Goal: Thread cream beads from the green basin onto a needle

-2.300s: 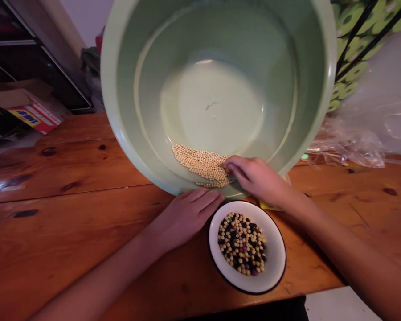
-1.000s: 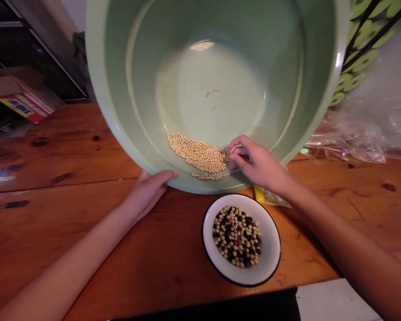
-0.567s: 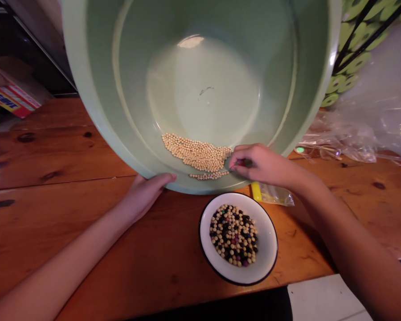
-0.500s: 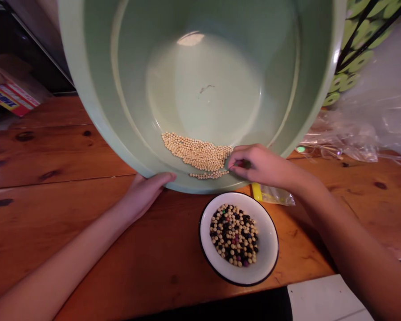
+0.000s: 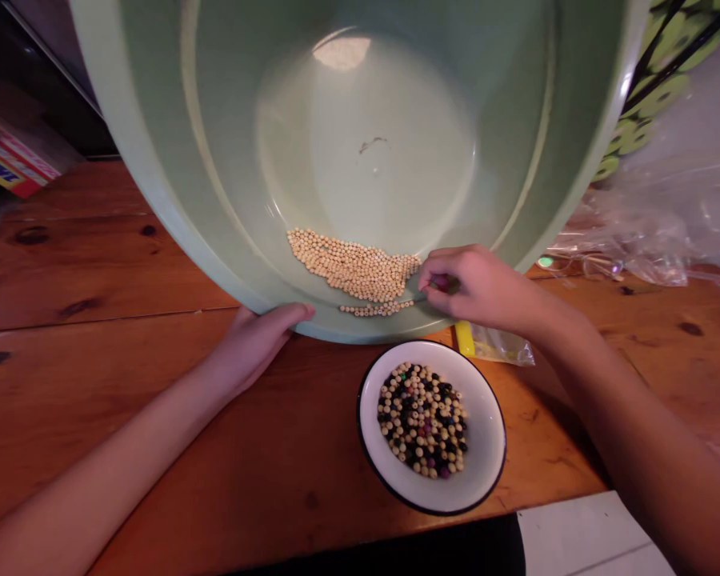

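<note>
A large pale green basin (image 5: 216, 272) is tilted toward me, its near rim gripped by my left hand (image 5: 270, 332) with the thumb over the edge. Inside lies a pile of small beige beads (image 5: 354, 264). Just below the pile runs a row of beads (image 5: 378, 309), apparently on a thin needle or wire. The fingers of my right hand (image 5: 462, 284) are pinched at the right end of that row, inside the basin. Below the rim stands a white bowl (image 5: 486, 432) with a dark edge, holding mixed beads (image 5: 423, 420) in beige, black and other colours.
A small clear bag with a yellow strip (image 5: 466, 339) lies right of the bowl. Glasses (image 5: 582, 266) and clear plastic wrapping (image 5: 666, 216) are at the right. A red and white box (image 5: 21, 164) sits far left on the wooden table (image 5: 246, 472).
My right hand has moved slightly right and up, with a bit of the thin needle or wire now showing beside the row. The basin appears slightly larger and closer in view.
</note>
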The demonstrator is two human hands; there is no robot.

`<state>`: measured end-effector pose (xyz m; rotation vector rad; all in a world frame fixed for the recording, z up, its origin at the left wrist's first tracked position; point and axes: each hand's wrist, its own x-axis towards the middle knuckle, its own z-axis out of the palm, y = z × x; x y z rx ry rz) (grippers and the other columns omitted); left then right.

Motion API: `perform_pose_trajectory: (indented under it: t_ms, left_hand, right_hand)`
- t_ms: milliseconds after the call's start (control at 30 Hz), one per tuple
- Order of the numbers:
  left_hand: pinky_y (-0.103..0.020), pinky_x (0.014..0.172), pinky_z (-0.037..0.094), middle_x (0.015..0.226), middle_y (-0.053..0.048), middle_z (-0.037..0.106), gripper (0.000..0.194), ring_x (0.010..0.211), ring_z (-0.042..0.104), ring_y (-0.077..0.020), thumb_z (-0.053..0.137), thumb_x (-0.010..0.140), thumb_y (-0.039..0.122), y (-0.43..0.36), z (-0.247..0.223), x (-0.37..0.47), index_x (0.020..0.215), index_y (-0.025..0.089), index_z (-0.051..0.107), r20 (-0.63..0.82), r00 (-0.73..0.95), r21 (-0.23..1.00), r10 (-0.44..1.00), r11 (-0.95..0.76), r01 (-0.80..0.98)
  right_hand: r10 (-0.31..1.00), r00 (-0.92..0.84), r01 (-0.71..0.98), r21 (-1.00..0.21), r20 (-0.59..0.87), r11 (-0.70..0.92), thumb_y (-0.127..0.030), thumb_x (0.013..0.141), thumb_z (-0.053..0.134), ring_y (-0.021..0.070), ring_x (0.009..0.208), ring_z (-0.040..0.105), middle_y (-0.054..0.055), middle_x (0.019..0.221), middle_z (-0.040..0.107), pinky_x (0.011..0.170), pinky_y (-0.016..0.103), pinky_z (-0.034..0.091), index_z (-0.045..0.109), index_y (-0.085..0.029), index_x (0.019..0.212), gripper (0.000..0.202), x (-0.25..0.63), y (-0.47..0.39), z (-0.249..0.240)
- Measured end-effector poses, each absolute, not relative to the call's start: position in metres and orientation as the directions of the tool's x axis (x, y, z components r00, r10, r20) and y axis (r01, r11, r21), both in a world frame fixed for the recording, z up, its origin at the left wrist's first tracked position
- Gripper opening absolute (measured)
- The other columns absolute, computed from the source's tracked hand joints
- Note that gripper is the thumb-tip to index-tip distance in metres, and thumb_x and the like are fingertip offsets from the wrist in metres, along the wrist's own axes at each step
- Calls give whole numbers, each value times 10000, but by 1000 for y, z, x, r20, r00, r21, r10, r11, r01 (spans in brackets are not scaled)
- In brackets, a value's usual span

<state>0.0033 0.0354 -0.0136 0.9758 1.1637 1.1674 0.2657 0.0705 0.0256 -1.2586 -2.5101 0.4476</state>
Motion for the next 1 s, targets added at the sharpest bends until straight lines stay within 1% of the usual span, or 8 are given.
perform_pose_trajectory:
  t_ms: [233, 433, 600, 833, 1000]
  left_hand:
    - [-317, 825, 566, 929, -34, 729, 496, 901, 670, -217, 708, 676, 148, 36, -13, 4, 1163, 179, 617, -166, -8, 971, 986, 162, -178]
    - [-343, 844, 563, 952, -39, 727, 453, 900, 671, -231, 728, 660, 173, 36, -14, 3, 1104, 172, 636, -183, -27, 969, 983, 175, -174]
    - [-333, 844, 561, 936, -31, 727, 447, 892, 667, -222, 712, 657, 144, 36, -12, 5, 1097, 174, 639, -196, -45, 968, 980, 185, -170]
    - [-323, 856, 558, 959, -29, 729, 448, 924, 664, -219, 709, 671, 161, 36, -12, 4, 1113, 175, 635, -178, -5, 970, 984, 175, -167]
    - [-313, 849, 557, 958, -25, 730, 429, 923, 665, -217, 696, 693, 150, 36, -12, 3, 1115, 203, 642, -189, 16, 965, 982, 188, -180]
  right_hand:
    - [796, -595, 721, -361, 115, 591, -101, 719, 513, 105, 569, 446, -5, 634, 549, 579, 235, 338, 621, -148, 729, 119, 264, 69, 25]
    - [789, -607, 705, -395, 96, 589, -116, 737, 508, 113, 599, 471, 5, 669, 578, 595, 241, 353, 639, -145, 752, 135, 265, 70, 25]
    - [803, -589, 711, -412, 94, 570, -114, 739, 518, 112, 594, 476, 4, 669, 590, 592, 245, 349, 651, -143, 780, 142, 265, 70, 25]
    - [801, -593, 705, -428, 81, 565, -123, 741, 522, 112, 592, 478, 2, 665, 587, 594, 241, 353, 652, -139, 776, 136, 264, 69, 26]
    - [799, -596, 705, -422, 84, 570, -117, 736, 523, 107, 585, 473, -1, 658, 583, 587, 238, 355, 646, -138, 762, 127, 265, 69, 26]
